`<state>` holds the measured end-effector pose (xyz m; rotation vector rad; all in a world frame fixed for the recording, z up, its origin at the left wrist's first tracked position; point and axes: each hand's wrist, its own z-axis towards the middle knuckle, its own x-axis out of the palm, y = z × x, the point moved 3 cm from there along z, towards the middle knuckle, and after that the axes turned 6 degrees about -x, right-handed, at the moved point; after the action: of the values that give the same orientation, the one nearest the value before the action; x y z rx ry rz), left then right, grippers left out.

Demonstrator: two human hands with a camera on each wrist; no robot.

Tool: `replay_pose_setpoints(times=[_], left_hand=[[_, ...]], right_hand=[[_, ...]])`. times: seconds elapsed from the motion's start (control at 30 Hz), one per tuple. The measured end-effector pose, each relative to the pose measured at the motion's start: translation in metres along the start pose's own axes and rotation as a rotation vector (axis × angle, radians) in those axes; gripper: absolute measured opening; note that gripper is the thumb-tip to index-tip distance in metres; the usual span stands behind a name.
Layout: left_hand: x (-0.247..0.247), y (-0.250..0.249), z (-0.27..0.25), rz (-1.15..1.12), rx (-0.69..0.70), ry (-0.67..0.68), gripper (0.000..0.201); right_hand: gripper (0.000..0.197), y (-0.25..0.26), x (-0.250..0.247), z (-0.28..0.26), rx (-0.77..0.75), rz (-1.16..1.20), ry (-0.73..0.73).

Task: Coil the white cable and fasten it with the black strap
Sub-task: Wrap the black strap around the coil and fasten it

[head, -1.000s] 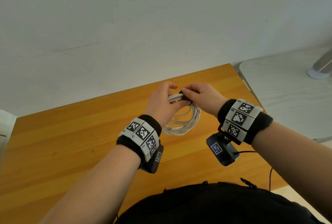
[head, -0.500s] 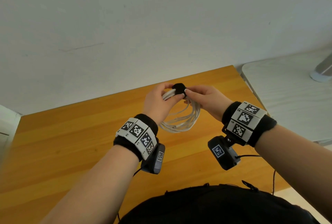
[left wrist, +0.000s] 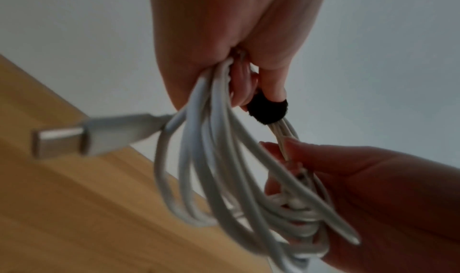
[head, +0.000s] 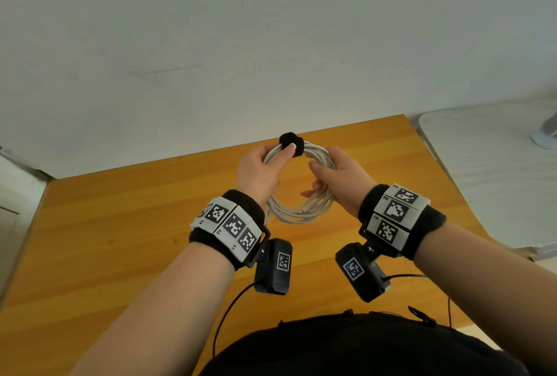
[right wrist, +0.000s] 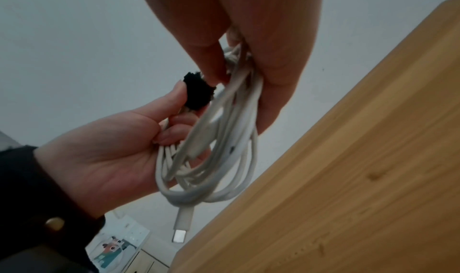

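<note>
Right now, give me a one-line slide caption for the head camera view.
Both hands, left hand and right hand, hold the coiled white cable above the wooden table, black strap wrapped around its top.

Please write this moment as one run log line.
left hand holds white cable | black strap wrapped | right hand holds coil

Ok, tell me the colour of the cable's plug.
The plug is white with a silver metal tip, clearest in the left wrist view.

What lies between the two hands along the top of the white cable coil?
The black strap, wrapped around the white cable, beside the left hand thumb; the right hand grips further right. The head view shows this.
</note>
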<state>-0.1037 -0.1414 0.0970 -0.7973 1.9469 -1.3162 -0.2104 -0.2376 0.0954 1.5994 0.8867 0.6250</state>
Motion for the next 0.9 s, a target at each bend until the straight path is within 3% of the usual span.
replay_pose_setpoints(times=[0.17,0.33,0.47,0.6,0.73,0.9], left_hand=[[-0.021,0.004,-0.005,-0.166,-0.137,0.131,0.034],[-0.049,0.014,-0.011,-0.190,-0.291,0.229,0.033],[-0.069,0.027,-0.017,-0.225,-0.361,0.297,0.010],[-0.080,0.037,-0.010,-0.226,-0.347,0.239,0.012],[-0.083,0.044,0.005,0.047,-0.297,0.195,0.018],[-0.079,0.049,0.024,-0.073,-0.461,0.239,0.008]], right_hand=[[0.016,0.005,0.018,0.004,-0.030,-0.020,-0.094],[0.014,0.001,0.039,0.007,-0.010,0.036,-0.140],[0.006,0.001,0.050,0.012,0.016,0.142,-0.191],[0.015,0.002,0.061,0.019,0.007,0.149,-0.207],[0.015,-0.002,0.063,0.031,0.014,0.118,-0.205],[0.012,-0.013,0.060,0.054,0.060,0.086,-0.152]])
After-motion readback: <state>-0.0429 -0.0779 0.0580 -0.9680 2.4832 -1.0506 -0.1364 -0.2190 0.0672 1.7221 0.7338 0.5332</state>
